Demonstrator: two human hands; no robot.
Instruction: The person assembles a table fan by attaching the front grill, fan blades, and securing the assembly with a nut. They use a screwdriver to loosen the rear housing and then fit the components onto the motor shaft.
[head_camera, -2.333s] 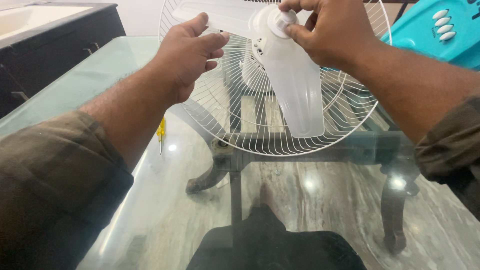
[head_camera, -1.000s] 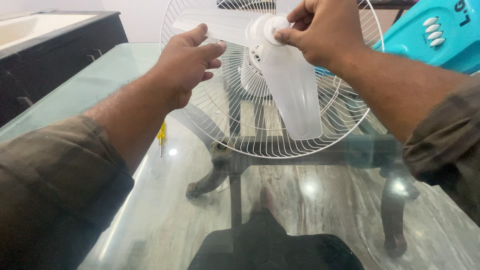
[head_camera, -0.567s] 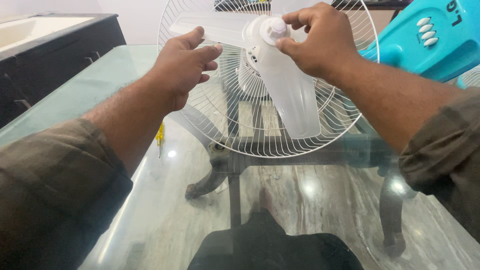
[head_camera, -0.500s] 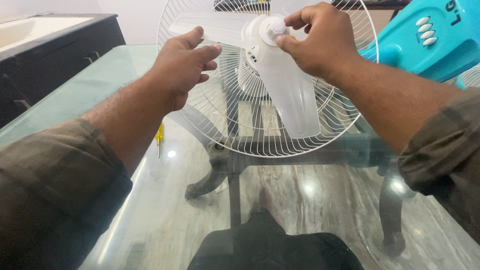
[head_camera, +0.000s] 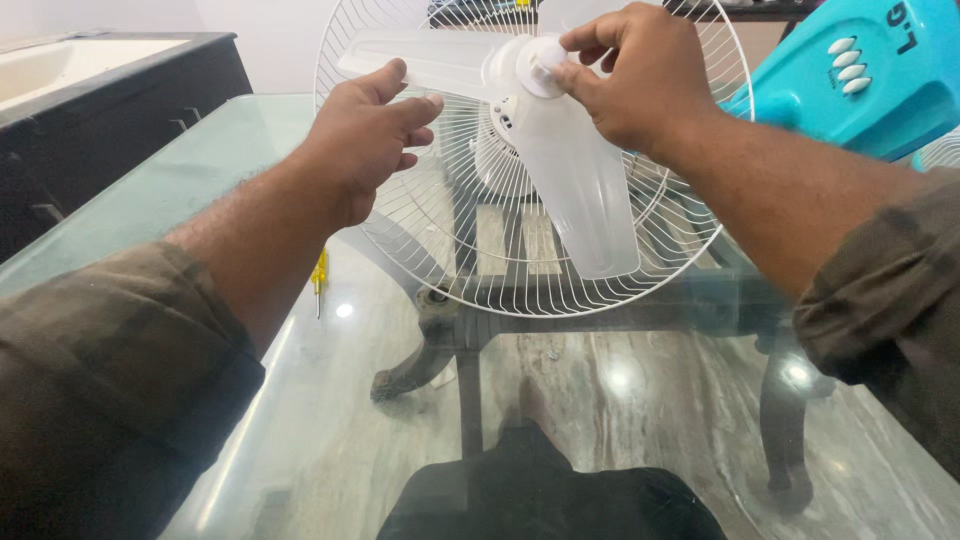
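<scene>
Head view, right hand (head_camera: 640, 75) fingers pinching one hub cap (head_camera: 545, 55), left hand (head_camera: 365, 135) open against one blade (head_camera: 420, 55)

Single head view, steeply down, close over glass table (head_camera: 300, 400)

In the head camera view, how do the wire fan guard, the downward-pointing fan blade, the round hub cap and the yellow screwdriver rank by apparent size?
Largest to smallest:
1. wire fan guard
2. fan blade
3. yellow screwdriver, partly hidden by the left arm
4. hub cap, partly covered by the right hand; order against the screwdriver is unsure.
</scene>
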